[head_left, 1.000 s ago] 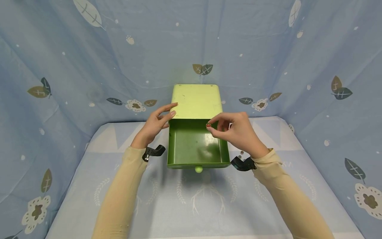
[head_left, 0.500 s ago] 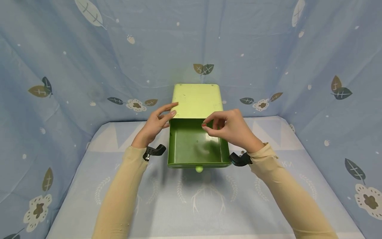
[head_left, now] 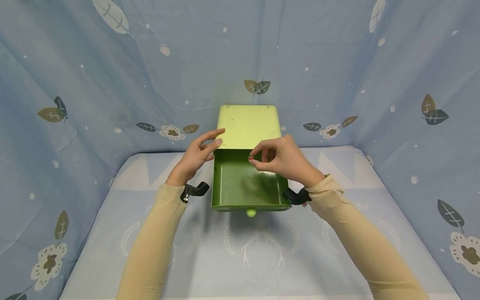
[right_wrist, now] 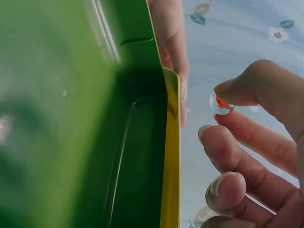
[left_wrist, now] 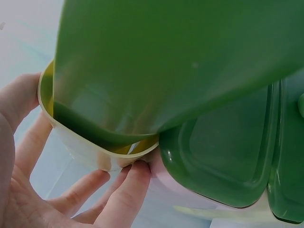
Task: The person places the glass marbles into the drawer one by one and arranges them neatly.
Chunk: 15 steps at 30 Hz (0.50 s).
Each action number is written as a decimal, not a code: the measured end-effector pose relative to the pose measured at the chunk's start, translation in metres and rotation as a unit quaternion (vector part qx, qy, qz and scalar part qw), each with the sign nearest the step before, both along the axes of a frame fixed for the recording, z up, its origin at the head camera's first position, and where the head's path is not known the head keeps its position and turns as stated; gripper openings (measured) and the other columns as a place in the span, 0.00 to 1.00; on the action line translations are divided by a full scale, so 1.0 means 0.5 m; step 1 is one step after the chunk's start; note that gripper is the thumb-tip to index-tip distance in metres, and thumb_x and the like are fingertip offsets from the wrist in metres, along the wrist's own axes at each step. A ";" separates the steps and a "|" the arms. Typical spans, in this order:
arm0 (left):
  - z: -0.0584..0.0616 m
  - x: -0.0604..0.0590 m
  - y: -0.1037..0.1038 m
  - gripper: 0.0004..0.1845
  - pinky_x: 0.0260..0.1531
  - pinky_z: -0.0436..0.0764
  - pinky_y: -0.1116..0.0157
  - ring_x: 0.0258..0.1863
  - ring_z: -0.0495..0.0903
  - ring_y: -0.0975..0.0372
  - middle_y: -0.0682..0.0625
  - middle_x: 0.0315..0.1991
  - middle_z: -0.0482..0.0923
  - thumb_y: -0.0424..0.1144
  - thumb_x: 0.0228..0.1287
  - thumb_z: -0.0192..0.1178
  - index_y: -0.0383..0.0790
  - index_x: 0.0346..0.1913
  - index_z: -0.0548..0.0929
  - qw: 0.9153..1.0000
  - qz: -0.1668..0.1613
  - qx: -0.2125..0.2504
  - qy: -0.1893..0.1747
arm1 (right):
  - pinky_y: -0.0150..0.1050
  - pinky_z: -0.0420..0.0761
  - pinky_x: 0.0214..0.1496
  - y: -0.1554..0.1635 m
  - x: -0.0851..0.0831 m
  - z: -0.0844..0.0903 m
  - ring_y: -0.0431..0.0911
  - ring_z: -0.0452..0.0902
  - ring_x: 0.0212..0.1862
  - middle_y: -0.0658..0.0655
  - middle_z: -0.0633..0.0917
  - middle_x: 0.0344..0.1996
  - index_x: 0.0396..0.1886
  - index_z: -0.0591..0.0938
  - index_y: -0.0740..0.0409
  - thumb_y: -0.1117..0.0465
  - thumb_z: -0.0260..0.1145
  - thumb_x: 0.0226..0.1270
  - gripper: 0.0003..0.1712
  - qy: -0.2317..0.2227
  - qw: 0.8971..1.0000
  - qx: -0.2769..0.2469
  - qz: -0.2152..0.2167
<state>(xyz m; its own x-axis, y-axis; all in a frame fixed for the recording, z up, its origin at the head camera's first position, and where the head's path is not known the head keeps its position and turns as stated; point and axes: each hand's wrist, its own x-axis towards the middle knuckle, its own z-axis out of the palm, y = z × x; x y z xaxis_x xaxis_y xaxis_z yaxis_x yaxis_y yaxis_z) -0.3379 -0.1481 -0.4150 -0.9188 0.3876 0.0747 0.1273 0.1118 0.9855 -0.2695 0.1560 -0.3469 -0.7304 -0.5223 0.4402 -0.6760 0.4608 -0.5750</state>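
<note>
In the head view my right hand [head_left: 286,160] pinches a small clear marble [head_left: 251,158] with a red-orange inside between thumb and forefinger. The marble [right_wrist: 221,103] shows clearly in the right wrist view, the other fingers loosely bent below it. Under that hand, a dark green drawer [head_left: 240,187] is pulled out of a light yellow-green cabinet [head_left: 247,125]. My left hand [head_left: 193,158] rests against the cabinet's left front corner. In the left wrist view its fingers [left_wrist: 126,190] are spread, with tips touching the outer wall of the casing. No object shows inside the drawer.
Lower down the cabinet, the left wrist view shows further green drawer fronts [left_wrist: 223,156]. A round light green knob [head_left: 251,213] sticks out from the open drawer. A small object [head_left: 304,204] lies on the pale tabletop, mostly hidden by my right wrist. Patterned blue curtain [head_left: 210,62] hangs behind.
My right hand has moved left over the drawer with the marble. Small round things on the table beside the drawer are now mostly covered by my right wrist. My left hand stays put.
</note>
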 end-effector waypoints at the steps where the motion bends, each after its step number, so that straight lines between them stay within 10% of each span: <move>1: 0.000 0.000 0.000 0.28 0.75 0.70 0.38 0.77 0.68 0.48 0.48 0.81 0.59 0.53 0.86 0.61 0.59 0.82 0.75 1.000 0.000 0.000 0.001 | 0.36 0.77 0.24 -0.001 -0.001 0.000 0.38 0.76 0.19 0.41 0.82 0.18 0.40 0.95 0.51 0.63 0.81 0.68 0.03 -0.001 1.000 0.001 0.002; 15: 0.002 0.006 -0.002 0.28 0.75 0.70 0.36 0.77 0.68 0.48 0.47 0.81 0.59 0.53 0.86 0.60 0.60 0.82 0.74 1.000 -0.002 -0.005 0.007 | 0.38 0.78 0.26 -0.020 -0.013 0.013 0.40 0.77 0.20 0.43 0.82 0.19 0.40 0.95 0.51 0.63 0.79 0.71 0.03 -0.018 1.000 0.021 0.016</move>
<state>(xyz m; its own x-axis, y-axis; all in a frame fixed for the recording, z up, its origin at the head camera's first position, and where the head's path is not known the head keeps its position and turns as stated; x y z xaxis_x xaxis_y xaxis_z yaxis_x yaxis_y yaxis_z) -0.3350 -0.1493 -0.4138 -0.9165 0.3912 0.0830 0.1410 0.1219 0.9825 -0.2760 0.1461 -0.3404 -0.7287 -0.5620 0.3913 -0.6693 0.4636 -0.5806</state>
